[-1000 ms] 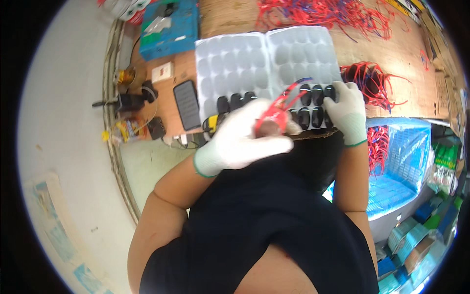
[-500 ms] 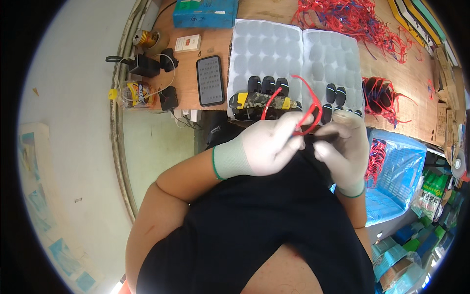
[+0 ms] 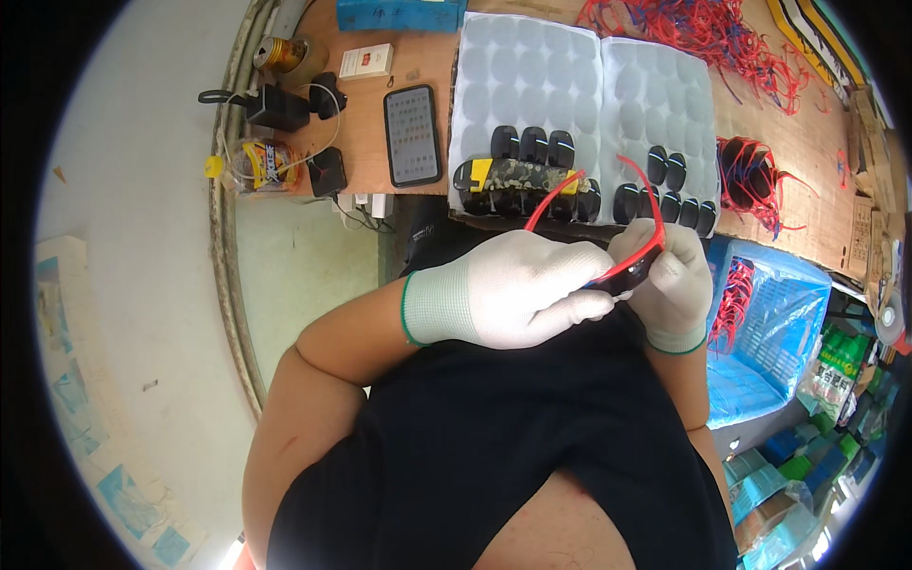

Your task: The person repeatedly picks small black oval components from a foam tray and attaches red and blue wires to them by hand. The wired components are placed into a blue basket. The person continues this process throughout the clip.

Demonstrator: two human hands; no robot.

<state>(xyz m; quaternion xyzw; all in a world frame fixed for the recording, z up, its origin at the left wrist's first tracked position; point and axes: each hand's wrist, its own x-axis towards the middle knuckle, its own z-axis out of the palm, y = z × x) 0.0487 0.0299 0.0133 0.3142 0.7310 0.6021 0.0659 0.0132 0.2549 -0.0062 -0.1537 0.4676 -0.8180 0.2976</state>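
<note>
In white gloves, both my hands are closed on a pair of red-framed glasses (image 3: 655, 245), held above my lap near the table edge. My left hand (image 3: 537, 290) pinches one side of the frame between thumb and fingers. My right hand (image 3: 676, 290) grips the other side, where a dark lens (image 3: 631, 273) shows between the hands. The two red temples point up, away from me. Just beyond, dark lenses (image 3: 669, 169) lie in small groups on a white sheet with grey ovals (image 3: 532, 66). A camouflage-and-yellow roll (image 3: 527, 177) rests among them.
A phone (image 3: 411, 136), a power bank (image 3: 277, 106) and a can (image 3: 280, 54) lie to the left. Tangled red and blue frames (image 3: 698, 47) heap at the far right, with red glasses (image 3: 753, 176) stacked nearer. A blue lined basket (image 3: 774, 318) stands below the table's right edge.
My right hand has come onto the glasses; earlier it was beside the frame with something dark in its fingers. The frame has turned and moved right, and a dark lens now shows at it.
</note>
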